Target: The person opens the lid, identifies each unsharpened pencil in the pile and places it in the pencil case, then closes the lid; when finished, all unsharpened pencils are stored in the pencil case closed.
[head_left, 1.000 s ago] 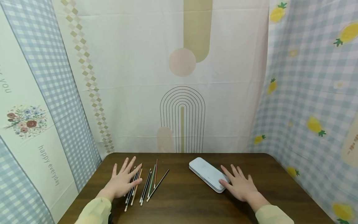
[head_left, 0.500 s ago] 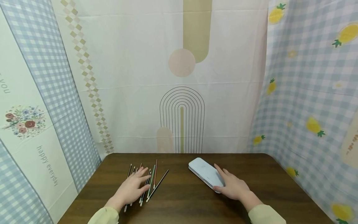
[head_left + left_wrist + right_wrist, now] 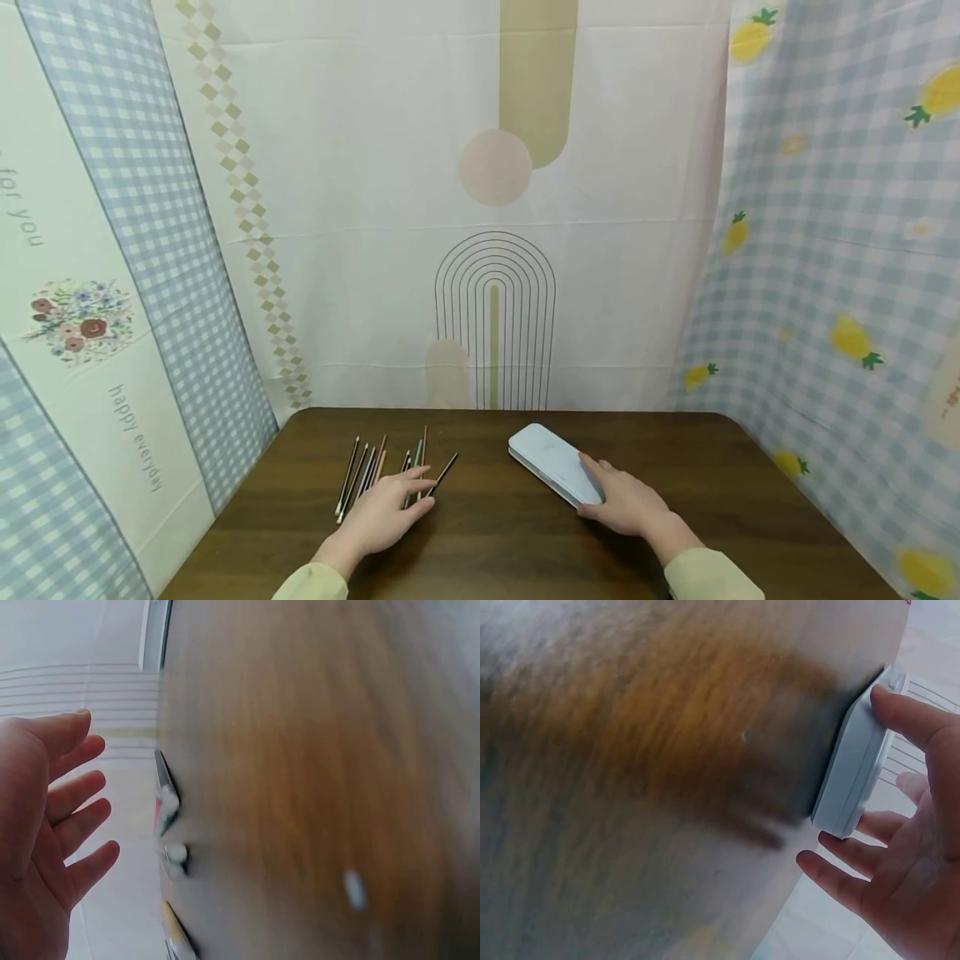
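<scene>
My left hand (image 3: pixel 386 512) is over the right part of a loose row of pencils, its fingers relaxed and slightly bent, and it hides their lower ends. Nothing is in its palm in the left wrist view. Left of the hand lies a dark pencil (image 3: pixel 347 475); the rightmost black pencil (image 3: pixel 446 470) slants out past its fingertips. A pale blue pencil case (image 3: pixel 551 462), lid down, lies diagonally on the table. My right hand (image 3: pixel 626 500) grips its near right end, with the thumb (image 3: pixel 904 712) on one long side and fingers round the other.
The dark wooden table (image 3: pixel 510 550) has rounded far corners. Behind it hangs a white printed cloth (image 3: pixel 360 208). Blue checked cloths hang at both sides, the right-hand cloth (image 3: pixel 795 250) printed with yellow fruit.
My left hand has moved right across the pencils, uncovering those on the left. My right hand has moved left and taken hold of the pencil case, which lies in the same place.
</scene>
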{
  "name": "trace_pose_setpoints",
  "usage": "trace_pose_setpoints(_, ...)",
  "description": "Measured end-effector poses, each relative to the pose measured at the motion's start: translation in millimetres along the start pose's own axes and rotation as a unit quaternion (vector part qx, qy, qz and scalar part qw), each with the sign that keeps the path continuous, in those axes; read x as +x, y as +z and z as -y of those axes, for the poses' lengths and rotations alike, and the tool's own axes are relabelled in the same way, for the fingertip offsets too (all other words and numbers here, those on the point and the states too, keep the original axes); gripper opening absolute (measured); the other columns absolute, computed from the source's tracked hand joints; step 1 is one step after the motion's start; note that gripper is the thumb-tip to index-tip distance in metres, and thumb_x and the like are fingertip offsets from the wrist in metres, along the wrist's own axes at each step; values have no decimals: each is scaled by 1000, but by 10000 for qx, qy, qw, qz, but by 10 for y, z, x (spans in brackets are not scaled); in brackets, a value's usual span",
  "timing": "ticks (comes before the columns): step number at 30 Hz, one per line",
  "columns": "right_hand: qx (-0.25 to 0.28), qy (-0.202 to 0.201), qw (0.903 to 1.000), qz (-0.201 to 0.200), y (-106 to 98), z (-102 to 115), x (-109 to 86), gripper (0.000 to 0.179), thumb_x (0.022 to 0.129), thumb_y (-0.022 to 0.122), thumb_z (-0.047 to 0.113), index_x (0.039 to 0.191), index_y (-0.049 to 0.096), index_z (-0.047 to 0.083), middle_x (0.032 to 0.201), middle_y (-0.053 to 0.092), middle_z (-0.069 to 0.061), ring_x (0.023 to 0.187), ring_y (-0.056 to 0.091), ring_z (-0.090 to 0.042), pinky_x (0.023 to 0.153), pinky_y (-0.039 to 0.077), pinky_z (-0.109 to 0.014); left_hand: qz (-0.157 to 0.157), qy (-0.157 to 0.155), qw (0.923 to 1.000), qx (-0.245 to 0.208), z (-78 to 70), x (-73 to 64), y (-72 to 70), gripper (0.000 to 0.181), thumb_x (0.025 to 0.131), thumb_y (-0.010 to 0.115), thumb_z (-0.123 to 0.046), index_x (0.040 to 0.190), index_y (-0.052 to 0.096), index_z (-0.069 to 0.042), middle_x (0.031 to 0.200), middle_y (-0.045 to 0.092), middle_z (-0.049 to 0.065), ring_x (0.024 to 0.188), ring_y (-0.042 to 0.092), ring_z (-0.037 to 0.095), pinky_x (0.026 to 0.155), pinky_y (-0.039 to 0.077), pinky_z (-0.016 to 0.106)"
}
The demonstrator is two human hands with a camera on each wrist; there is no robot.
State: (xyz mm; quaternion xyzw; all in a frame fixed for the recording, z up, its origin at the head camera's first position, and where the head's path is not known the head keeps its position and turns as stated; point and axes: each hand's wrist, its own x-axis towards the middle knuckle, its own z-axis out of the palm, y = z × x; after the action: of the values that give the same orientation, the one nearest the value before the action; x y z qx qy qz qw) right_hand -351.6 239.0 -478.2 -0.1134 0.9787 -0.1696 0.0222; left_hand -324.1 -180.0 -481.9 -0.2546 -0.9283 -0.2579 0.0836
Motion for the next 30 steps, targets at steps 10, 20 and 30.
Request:
trace_pose_setpoints(10, 604, -395, 9966, 405, -49, -39, -6, 84, 94, 80, 29, 164, 41, 6, 166, 32, -33, 151, 31, -55, 116, 31, -70, -15, 138, 9997, -191, -206, 188, 210, 35, 107, 67, -26, 136, 74, -7, 151, 62, 14, 137, 59, 39, 109, 46, 62)
trace_pose_setpoints(20, 1291, -531, 9867, 832, -125, -39, -7, 78, 91, 79, 7, 162, 45, 8, 173, 25, -24, 157, 14, -55, 119, 19, -76, 283, 311, 9990, 151, -571, 495, 508, 46, 104, 70, -26, 147, 66, -11, 159, 55, 9, 150, 47, 30, 116, 43, 54)
trace_pose_setpoints(30, 979, -1367, 9835, 672, -119, -65, -4, 65, 91, 74, -8, 152, 62, 11, 165, 45, -16, 154, 32, -48, 117, 30, -70, 476, 634, 9862, 1452, -635, 708, 601, 64, 94, 83, -30, 153, 61, -17, 161, 52, 10, 150, 47, 29, 118, 42, 48)
